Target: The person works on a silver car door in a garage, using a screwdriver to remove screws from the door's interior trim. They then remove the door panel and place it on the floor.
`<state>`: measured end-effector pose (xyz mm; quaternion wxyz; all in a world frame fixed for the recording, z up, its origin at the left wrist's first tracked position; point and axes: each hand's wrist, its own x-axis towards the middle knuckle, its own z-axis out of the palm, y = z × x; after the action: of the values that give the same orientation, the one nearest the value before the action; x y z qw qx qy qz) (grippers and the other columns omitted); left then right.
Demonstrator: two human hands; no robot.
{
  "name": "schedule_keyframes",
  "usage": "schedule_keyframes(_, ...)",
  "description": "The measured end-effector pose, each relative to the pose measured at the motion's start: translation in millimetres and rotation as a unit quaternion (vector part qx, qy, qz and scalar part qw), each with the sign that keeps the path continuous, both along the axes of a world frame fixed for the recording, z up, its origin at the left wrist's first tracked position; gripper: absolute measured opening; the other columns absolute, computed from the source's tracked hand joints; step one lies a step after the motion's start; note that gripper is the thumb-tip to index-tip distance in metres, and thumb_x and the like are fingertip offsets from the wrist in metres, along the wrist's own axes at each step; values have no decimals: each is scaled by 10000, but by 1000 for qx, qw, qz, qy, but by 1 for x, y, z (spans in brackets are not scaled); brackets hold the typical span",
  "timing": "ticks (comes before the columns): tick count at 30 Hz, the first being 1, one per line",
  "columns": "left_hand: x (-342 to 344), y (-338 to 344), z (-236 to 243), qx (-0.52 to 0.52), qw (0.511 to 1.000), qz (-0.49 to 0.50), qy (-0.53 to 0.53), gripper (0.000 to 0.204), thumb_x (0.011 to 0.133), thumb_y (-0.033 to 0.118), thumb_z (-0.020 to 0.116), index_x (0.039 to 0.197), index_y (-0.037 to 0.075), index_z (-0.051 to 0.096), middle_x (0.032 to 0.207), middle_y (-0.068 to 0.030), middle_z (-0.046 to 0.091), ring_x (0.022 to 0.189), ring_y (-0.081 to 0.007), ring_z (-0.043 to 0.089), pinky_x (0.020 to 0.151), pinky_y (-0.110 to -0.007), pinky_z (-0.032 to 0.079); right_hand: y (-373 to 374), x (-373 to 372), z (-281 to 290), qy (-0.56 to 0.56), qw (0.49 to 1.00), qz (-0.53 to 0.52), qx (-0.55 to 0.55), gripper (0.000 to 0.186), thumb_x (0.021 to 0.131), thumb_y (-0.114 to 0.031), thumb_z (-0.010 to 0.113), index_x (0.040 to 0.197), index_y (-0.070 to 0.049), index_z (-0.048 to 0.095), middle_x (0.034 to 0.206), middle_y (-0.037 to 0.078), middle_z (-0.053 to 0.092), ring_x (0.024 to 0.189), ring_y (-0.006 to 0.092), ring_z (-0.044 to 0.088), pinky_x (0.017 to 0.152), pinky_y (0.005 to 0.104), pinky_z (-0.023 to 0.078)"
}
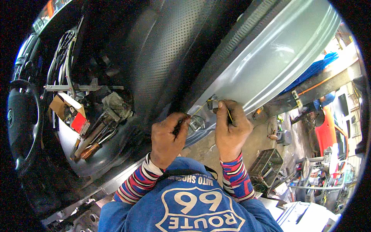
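A thin yellow wire is stretched between my two hands, in front of a silver car body panel. My left hand is closed in a pinch on the wire's left end. Closed in front of the panel's lower part, my right hand has its thumb raised against the forefinger and grips the wire too. A small dark piece shows beside the right thumb; whether it is held or fixed to the panel I cannot tell. Between the hands, a shiny rounded metal part sits at the panel.
On the black perforated car seat side lie hand tools, a small open carton and a red box. A steering wheel is at far left. On the right floor stand a dark crate and a cluttered cart.
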<state>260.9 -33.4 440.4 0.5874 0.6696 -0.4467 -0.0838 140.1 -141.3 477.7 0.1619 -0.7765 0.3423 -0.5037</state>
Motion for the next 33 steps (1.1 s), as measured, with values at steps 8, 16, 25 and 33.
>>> schedule_keyframes(8, -6, -12, -7, -14, 999, -38, -21, 115, 900, 29, 658, 1002, 9, 706, 846, -204, 713, 732, -356, 725, 628, -369, 543, 4, -3, -2, 65, 998, -15, 20, 126, 937, -165, 660, 1000, -78, 726, 879, 163, 729, 726, 365, 703, 625, 430, 545)
schedule_keyframes(16, -13, -11, -14, -34, 997, -12, -75, 251, 909, 36, 654, 1158, 64, 638, 875, -180, 718, 705, -359, 708, 612, -407, 542, 13, 4, -26, 163, 985, -46, 22, 180, 874, -172, 659, 1029, -102, 719, 871, 160, 716, 744, 373, 691, 619, 471, 538)
schedule_keyframes(25, 8, -18, -14, -95, 972, -25, -215, 230, 897, 14, 666, 1123, 59, 663, 905, -163, 718, 702, -347, 708, 616, -417, 548, 32, 21, -38, 57, 998, -26, 14, 96, 905, -91, 687, 952, -8, 703, 796, 220, 661, 707, 403, 664, 600, 433, 509)
schedule_keyframes(33, 16, -4, -23, -52, 986, -6, -160, 220, 895, 17, 676, 1109, 64, 651, 850, -199, 692, 679, -387, 691, 595, -450, 530, 48, 28, -28, 13, 999, -14, 38, 163, 953, -146, 644, 1045, -33, 717, 972, 181, 722, 804, 391, 699, 685, 443, 560)
